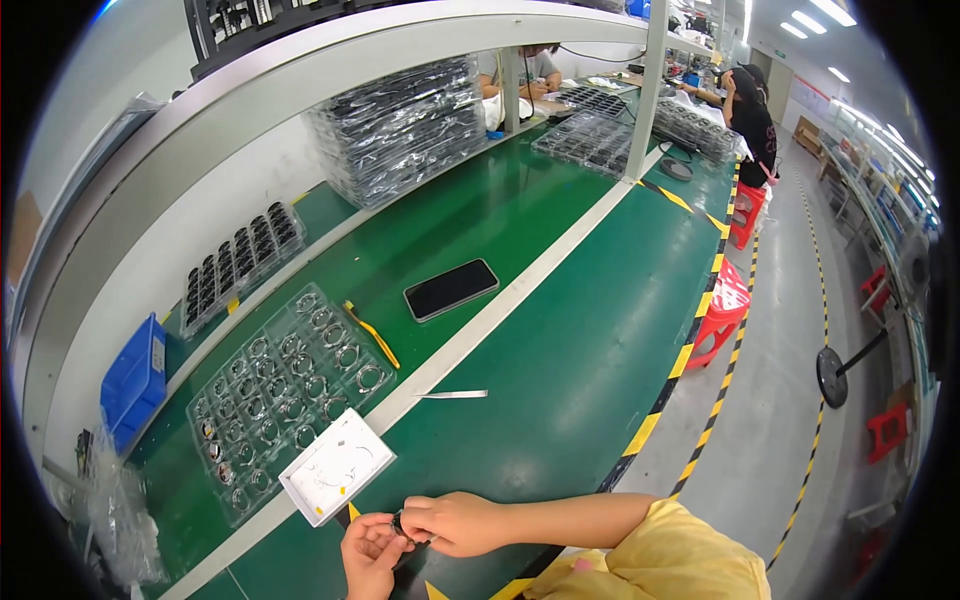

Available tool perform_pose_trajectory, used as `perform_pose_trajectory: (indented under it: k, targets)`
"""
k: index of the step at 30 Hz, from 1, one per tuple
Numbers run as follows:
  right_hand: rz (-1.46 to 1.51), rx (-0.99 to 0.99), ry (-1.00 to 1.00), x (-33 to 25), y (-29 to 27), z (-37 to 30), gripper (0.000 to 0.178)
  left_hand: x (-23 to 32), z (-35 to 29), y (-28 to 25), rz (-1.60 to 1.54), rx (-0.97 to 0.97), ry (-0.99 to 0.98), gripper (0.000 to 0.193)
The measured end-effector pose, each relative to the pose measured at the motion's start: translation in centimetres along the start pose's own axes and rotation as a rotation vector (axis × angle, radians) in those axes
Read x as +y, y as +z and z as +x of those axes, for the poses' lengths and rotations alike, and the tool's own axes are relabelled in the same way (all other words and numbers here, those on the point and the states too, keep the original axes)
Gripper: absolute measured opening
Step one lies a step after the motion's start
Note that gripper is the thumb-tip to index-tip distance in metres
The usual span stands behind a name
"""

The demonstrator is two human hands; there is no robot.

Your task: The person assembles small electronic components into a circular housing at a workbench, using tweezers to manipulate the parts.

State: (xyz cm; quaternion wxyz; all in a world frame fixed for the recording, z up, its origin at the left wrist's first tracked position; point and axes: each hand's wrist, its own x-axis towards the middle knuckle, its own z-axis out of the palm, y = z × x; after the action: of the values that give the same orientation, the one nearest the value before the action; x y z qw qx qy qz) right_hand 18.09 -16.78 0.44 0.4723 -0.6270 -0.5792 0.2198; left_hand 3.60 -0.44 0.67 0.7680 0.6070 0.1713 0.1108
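Observation:
Near the bench's front edge my left hand (370,552) pinches a small dark part (398,524), apparently rounded, between thumb and fingers. My right hand (455,523) is closed against the same part from the other side, and its fingers cover most of it, so its exact kind does not show. Just beyond my hands is a shallow white box (335,468) with tiny loose bits and thin curved strands inside. A clear plastic tray (232,508) of round metal rings lies behind the box. Silver tweezers (452,394) rest on the green bench, apart from both hands.
A yellow-handled tool (372,335) and a black phone (450,290) lie beyond the tray. At the left are a blue bin (133,385) and a tray of dark parts (240,262). Wrapped trays (400,130) are stacked behind. A post (650,90) and red stools (715,318) stand right; people sit farther off.

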Motion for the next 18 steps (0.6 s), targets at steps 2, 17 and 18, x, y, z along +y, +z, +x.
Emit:
perform_pose_trajectory:
  k: [2, 17, 18]
  targets:
    - [-0.004, -0.004, 0.0, 0.0, 0.2, 0.1, 0.021, 0.2, -0.1, -0.1, -0.035, 0.001, -0.02, 0.032]
    - [-0.225, 0.115, -0.227, 1.7, -0.1, 0.0, 0.014, -1.1, -2.1, -3.0, 0.117, 0.129, -0.191, 0.025]
    - [-0.291, 0.144, -0.205, 1.2, -1.0, 0.2, 0.015, -0.4, -1.8, -2.4, 0.199, 0.11, -0.183, 0.026]
